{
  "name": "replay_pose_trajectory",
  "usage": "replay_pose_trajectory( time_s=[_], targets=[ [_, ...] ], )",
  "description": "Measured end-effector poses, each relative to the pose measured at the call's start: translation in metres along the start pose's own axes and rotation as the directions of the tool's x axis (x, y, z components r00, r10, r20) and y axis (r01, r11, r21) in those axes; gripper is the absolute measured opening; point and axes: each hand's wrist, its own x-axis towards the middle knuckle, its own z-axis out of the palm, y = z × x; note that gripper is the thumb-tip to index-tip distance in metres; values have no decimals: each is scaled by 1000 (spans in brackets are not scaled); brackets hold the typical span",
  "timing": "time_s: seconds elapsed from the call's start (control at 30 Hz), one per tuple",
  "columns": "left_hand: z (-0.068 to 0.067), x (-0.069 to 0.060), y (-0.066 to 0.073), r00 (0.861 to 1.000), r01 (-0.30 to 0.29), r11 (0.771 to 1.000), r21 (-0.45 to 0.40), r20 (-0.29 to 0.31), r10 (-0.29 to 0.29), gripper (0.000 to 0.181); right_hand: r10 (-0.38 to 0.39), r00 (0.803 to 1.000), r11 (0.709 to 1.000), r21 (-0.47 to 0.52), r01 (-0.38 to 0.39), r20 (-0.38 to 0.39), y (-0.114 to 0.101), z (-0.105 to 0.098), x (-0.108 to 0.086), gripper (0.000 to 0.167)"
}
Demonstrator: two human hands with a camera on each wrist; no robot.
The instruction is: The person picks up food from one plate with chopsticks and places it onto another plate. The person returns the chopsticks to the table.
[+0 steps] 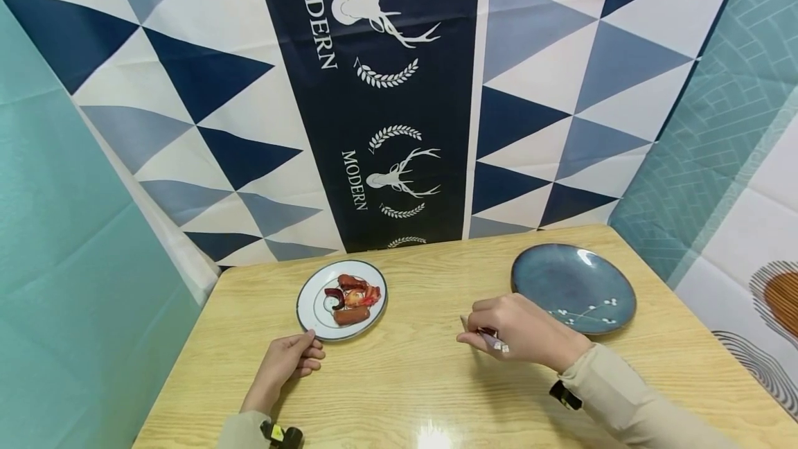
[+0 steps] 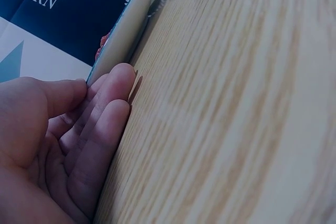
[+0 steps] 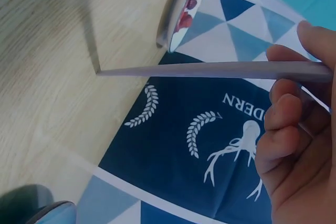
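At the left of the table, my left hand [image 1: 283, 366] pinches the near rim of a white plate [image 1: 314, 300] between thumb and fingers. In the left wrist view, the plate [image 2: 123, 35] shows edge-on. On it lie a brown sausage piece [image 1: 352, 316], a dark curved piece [image 1: 337, 296] and reddish food [image 1: 370, 295] whose kind I cannot tell. My right hand [image 1: 524, 331] grips a pair of pale purple chopsticks [image 3: 210, 70], held together. Their tips point down and look close to the tabletop; whether they touch it I cannot tell.
A larger blue plate [image 1: 567, 283] with white blossom decoration sits at the right, just beyond my right hand. The light wooden table [image 1: 405, 380] ends at a patterned cloth wall [image 1: 405, 109] behind. A teal cloth [image 1: 75, 283] hangs along the left side.
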Motion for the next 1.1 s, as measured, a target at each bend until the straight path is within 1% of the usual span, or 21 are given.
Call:
replay_pose_trajectory(
  time_s=[0.1, 0.23, 0.37, 0.47, 0.6, 0.7, 0.87, 1.0, 1.1],
  targets=[
    [0, 0, 0, 1000, 2, 1000, 3, 3, -2, 40, 0, 1000, 1000, 11, 0, 14, -2, 1, 0, 31],
    [0, -1, 0, 1000, -12, 1000, 8, 0, 12, 41, -1, 999, 1000, 9, 1, 34, -2, 2, 0, 35],
    [0, -1, 0, 1000, -11, 1000, 8, 0, 11, 41, 4, 997, 1000, 12, -5, 71, -2, 4, -1, 29],
    [0, 0, -2, 1000, -10, 1000, 6, -1, 10, 41, 33, 994, 999, 16, -35, 107, -3, 5, -4, 23],
    [-1, 2, -3, 1000, -11, 1000, 4, 0, 11, 42, 68, 987, 997, 15, -71, 148, -3, 7, -6, 19],
    [-1, 3, -3, 1000, -5, 1000, 5, 2, 5, 43, 77, 984, 997, 15, -80, 160, -4, 9, -8, 22],
    [0, 3, -4, 1000, -6, 1000, 12, -3, 6, 42, 75, 984, 997, 12, -78, 159, -4, 10, -9, 26],
    [1, 1, -4, 1000, -11, 1000, 18, -7, 11, 41, 70, 983, 998, -6, -70, 172, -4, 12, -10, 21],
    [2, 0, -4, 1000, -15, 1000, 20, -8, 15, 41, 77, 978, 997, -11, -77, 195, -4, 15, -10, 17]
  ],
)
